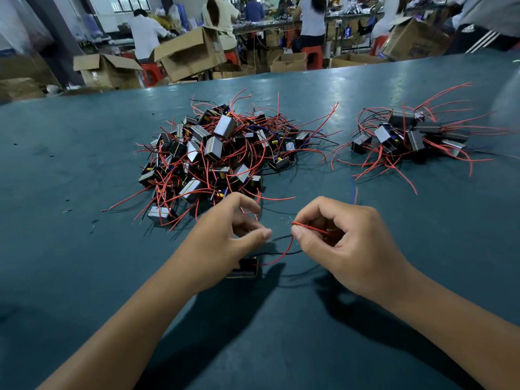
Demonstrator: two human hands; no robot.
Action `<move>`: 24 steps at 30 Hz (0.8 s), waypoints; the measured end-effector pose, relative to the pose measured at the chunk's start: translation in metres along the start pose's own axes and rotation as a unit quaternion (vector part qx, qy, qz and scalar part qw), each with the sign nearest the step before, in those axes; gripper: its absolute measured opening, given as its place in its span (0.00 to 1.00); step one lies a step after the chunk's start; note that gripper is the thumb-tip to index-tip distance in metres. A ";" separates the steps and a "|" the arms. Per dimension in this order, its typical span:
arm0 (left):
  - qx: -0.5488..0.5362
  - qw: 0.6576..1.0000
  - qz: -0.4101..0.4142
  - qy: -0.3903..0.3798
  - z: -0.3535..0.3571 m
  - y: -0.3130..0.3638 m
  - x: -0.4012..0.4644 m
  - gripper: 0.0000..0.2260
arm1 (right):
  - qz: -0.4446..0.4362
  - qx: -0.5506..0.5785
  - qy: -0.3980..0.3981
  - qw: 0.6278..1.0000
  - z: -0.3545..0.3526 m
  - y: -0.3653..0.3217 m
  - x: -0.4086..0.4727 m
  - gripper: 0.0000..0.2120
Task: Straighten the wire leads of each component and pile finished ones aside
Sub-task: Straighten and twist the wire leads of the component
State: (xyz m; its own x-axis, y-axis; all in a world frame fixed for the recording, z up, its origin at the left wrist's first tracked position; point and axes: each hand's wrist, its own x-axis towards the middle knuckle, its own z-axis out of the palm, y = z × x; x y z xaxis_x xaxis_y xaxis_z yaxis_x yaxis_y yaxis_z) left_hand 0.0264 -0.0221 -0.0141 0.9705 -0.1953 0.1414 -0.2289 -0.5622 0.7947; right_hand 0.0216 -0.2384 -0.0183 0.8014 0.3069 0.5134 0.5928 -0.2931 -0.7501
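Two bare forearms came in from the bottom edge, nearest the camera. Right hand [349,243]: fingers [298,230] curled, thumb and forefinger pinched the tip of the red lead [284,253]. Left hand [228,235]: fingers loosely curled, thumb and forefinger near each other by the black lead [281,237]; couldn't tell whether they actually held it. The component [244,267], a small dark block, sat on the desk [70,164] just under the left palm, partly hidden, its leads running right toward the other hand. Handling, my read: the block is light and rigid, the leads thin, springy and easy to kink, likely weak where they enter the body. Best to steady the block and pull each lead through a pinch from root to tip, no yanking. Counts: one component in work, two leads clearly seen on it. Unsorted heap [216,156] ahead, dozens in a tangle, too knotted to count. Finished pile [408,136] ahead-right, well apart, roughly ten, leads fanned out. Beyond the desk: cardboard boxes [188,54], several people working.
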 end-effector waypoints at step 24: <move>0.083 0.988 0.066 -0.112 -0.006 0.005 -0.002 0.07 | 0.036 -0.014 -0.198 0.979 -0.028 0.007 0.014 0.12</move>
State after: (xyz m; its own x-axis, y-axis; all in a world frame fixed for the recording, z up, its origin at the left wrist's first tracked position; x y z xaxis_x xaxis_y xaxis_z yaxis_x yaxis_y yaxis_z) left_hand 0.0237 -0.0200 -0.0071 0.8945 -0.4384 0.0877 -0.3793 -0.6401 0.6681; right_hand 0.0391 -0.2613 -0.0050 0.7500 0.6108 0.2538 0.5429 -0.3490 -0.7639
